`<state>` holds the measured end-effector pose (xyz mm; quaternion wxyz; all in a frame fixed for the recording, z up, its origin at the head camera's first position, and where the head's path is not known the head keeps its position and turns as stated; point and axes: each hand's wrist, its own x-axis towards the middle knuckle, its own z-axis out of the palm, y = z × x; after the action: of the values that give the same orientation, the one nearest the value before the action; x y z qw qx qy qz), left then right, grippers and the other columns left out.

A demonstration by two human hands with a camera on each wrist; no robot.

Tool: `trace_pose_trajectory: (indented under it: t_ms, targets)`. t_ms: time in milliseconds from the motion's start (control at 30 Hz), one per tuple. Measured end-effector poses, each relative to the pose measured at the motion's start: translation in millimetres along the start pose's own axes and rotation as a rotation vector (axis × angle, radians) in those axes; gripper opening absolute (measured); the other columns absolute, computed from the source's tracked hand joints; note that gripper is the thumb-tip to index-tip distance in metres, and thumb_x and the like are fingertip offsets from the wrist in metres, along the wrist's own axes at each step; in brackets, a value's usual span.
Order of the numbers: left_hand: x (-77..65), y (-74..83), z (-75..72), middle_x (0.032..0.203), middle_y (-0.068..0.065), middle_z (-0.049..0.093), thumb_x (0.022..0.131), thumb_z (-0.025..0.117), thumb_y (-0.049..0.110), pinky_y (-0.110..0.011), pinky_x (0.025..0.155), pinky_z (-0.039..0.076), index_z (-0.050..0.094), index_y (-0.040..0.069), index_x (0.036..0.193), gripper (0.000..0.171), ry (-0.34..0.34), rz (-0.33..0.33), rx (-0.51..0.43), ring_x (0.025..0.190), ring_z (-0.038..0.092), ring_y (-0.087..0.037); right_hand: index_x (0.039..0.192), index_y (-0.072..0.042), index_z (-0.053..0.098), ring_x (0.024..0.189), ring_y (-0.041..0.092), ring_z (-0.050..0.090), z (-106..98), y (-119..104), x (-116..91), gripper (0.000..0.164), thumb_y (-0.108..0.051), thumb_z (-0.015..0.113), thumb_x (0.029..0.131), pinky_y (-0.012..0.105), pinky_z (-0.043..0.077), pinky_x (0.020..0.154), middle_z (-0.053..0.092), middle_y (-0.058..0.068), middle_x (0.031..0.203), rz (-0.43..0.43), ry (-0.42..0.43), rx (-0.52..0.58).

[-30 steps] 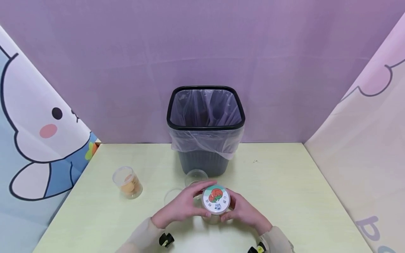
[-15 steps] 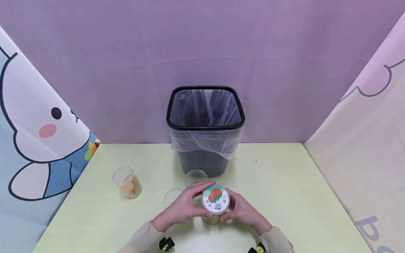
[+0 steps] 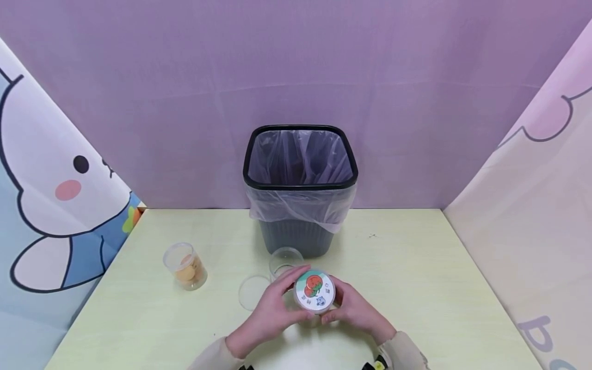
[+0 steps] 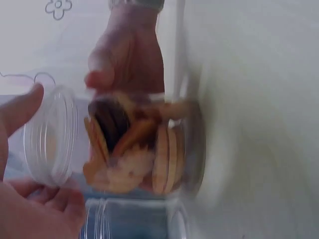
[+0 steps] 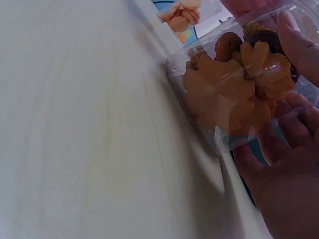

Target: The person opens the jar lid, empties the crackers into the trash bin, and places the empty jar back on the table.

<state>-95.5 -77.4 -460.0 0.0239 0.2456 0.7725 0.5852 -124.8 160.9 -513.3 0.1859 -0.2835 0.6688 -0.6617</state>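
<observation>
A clear plastic jar (image 4: 139, 144) of cookies stands between my two hands in front of the bin. Its round lid (image 3: 316, 291) carries a tomato picture. My left hand (image 3: 273, 311) grips the lid, thumb on one side and fingers on the other in the left wrist view. Lower down, my right hand (image 3: 358, 311) holds the jar's body. Brown and dark cookies (image 5: 222, 92) show through the wall in the right wrist view. Just beyond my left hand are another clear jar (image 3: 284, 255) and a loose clear lid (image 3: 253, 293).
A lidless clear jar (image 3: 178, 257) with cookies in it stands at the left of the pale table (image 3: 416, 308). The grey bin (image 3: 296, 239), lined with a plastic bag, stands at the back middle. A purple cloth (image 3: 185, 103) hangs behind.
The lid's picture has turned slightly counterclockwise. My left hand and forearm have shifted a little, uncovering more of the loose lid. My right hand stays in place.
</observation>
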Motion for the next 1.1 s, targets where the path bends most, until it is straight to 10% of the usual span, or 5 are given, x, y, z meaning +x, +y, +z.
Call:
trace_pose_trajectory:
  t_ms: [400,1100]
  targets:
    - [-9.2,4.7,14.9,0.148,0.001,0.046,0.07,0.09,0.029,-0.042,0.108,0.039,0.044,0.017,0.149,0.092,0.111,-0.076,0.017,0.131,0.048,-0.023,0.148,0.005,0.038,0.128,0.017,0.052,2.0,-3.3,0.7,0.088,-0.001,0.084,0.073,0.026,0.038,0.108,0.051,0.018,0.142,0.014,0.016,-0.009]
    - [27.0,0.9,-31.0,0.147,-0.006,0.049,0.072,0.09,0.014,-0.039,0.103,0.045,0.043,0.011,0.15,0.09,-0.315,0.081,0.075,0.129,0.05,-0.022,0.148,0.004,0.037,0.129,0.016,0.051,0.6,-3.1,1.1,0.088,0.007,0.082,0.072,0.027,0.037,0.109,0.048,0.02,0.143,0.003,-0.004,0.015]
